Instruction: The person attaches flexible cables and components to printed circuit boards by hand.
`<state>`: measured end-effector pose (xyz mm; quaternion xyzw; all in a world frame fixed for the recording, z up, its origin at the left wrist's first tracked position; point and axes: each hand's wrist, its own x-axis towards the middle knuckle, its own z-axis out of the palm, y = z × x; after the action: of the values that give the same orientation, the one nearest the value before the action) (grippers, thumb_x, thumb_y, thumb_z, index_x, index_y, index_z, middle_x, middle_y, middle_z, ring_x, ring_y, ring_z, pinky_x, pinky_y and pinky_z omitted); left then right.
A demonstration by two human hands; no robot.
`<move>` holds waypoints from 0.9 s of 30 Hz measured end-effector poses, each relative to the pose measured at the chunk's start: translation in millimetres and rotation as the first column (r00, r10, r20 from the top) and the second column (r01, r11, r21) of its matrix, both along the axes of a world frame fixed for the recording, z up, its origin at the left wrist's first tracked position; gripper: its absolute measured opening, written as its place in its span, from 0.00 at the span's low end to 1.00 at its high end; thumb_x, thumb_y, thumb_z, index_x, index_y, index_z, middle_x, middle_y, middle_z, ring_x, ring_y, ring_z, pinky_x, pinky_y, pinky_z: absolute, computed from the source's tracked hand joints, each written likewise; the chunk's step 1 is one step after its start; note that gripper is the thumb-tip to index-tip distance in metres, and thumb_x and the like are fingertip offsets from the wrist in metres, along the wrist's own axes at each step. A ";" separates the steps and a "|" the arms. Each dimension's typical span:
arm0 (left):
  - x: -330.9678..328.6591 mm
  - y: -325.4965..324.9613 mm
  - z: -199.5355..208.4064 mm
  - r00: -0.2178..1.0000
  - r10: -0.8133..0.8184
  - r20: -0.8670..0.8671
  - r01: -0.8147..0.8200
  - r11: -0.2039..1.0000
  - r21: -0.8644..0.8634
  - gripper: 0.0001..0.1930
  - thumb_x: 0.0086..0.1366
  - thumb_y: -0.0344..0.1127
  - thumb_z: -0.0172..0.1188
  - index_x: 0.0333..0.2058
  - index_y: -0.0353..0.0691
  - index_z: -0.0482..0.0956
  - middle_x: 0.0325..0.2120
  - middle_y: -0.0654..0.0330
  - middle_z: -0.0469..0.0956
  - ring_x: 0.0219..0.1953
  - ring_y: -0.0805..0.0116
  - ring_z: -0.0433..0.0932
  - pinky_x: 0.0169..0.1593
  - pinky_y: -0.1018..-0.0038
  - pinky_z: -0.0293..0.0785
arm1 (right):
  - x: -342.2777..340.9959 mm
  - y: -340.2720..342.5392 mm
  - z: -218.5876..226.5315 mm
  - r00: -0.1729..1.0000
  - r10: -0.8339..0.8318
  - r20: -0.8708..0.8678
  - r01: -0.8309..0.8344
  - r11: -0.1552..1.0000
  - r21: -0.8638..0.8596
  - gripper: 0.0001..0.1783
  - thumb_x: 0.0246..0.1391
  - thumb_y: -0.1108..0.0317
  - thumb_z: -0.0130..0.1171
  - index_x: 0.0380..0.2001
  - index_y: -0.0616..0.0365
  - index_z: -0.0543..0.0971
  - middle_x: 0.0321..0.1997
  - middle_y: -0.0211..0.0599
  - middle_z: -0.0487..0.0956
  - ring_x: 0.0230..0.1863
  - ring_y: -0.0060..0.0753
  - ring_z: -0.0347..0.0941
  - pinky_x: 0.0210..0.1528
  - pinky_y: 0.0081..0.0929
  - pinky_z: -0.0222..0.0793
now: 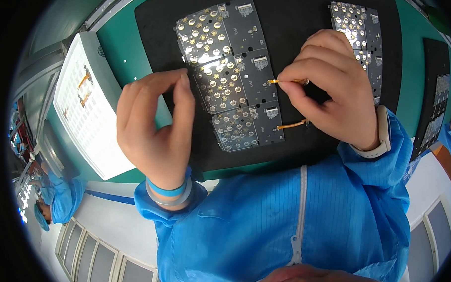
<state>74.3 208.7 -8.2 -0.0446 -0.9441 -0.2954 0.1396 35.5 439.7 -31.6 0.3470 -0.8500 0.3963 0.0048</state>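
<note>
My right hand [337, 80] pinches a short orange flex cable [274, 81] between thumb and forefinger, over the right edge of the middle circuit board [257, 82]. The board belongs to a dark panel of three, dotted with round metal domes. A second orange flex cable [290, 126] sticks out from the right edge of the nearest board [246, 129]. My left hand [154, 121] is closed in a pinch just beside the panel's left edge. Whatever its fingertips may hold cannot be made out.
Under the boards lies a black mat [160, 19] on a green table surface [117, 38]. At left, a white tray [105, 156] carries several orange flex cables [85, 77]. Another board panel [373, 32] lies partly behind my right hand. Other people in blue work at left [64, 197] and right.
</note>
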 end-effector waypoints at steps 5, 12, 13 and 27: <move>-3.3 -6.6 -0.8 0.996 0.080 -0.031 -0.083 0.990 -0.117 0.04 0.52 0.22 0.66 0.26 0.34 0.79 0.23 0.58 0.77 0.26 0.65 0.75 0.32 0.75 0.69 | -3.0 -0.8 -0.3 1.000 0.004 -0.010 -0.004 1.000 0.002 0.06 0.42 0.77 0.66 0.26 0.57 0.80 0.25 0.33 0.76 0.34 0.36 0.70 0.40 0.31 0.64; -2.6 1.6 1.3 0.981 -0.168 -0.092 0.158 0.982 -0.102 0.08 0.49 0.21 0.66 0.30 0.35 0.79 0.29 0.56 0.77 0.32 0.60 0.75 0.35 0.72 0.69 | -0.8 -0.2 7.3 1.000 0.002 -0.017 -0.002 1.000 0.010 0.07 0.41 0.77 0.66 0.26 0.57 0.80 0.25 0.33 0.76 0.34 0.37 0.70 0.40 0.31 0.64; -4.4 4.2 -5.9 0.966 -0.250 -0.061 0.245 0.966 -0.081 0.10 0.48 0.20 0.65 0.32 0.34 0.79 0.29 0.56 0.77 0.32 0.59 0.75 0.36 0.71 0.70 | -1.9 0.8 0.1 1.000 0.000 -0.008 0.000 1.000 0.012 0.07 0.41 0.77 0.66 0.26 0.57 0.80 0.25 0.33 0.76 0.34 0.37 0.70 0.40 0.32 0.64; 11.6 31.6 -2.4 0.907 -0.416 0.070 0.405 0.814 -0.417 0.23 0.47 0.29 0.58 0.46 0.46 0.82 0.38 0.59 0.72 0.36 0.62 0.70 0.41 0.68 0.66 | -3.5 -3.4 4.2 0.999 0.011 -0.043 -0.011 1.000 -0.003 0.08 0.39 0.77 0.66 0.26 0.57 0.79 0.26 0.34 0.75 0.35 0.38 0.69 0.41 0.33 0.64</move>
<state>85.9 240.3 -10.6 -0.2797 -0.9515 -0.1069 0.0709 32.0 436.3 -27.4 0.3600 -0.8473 0.3900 0.0216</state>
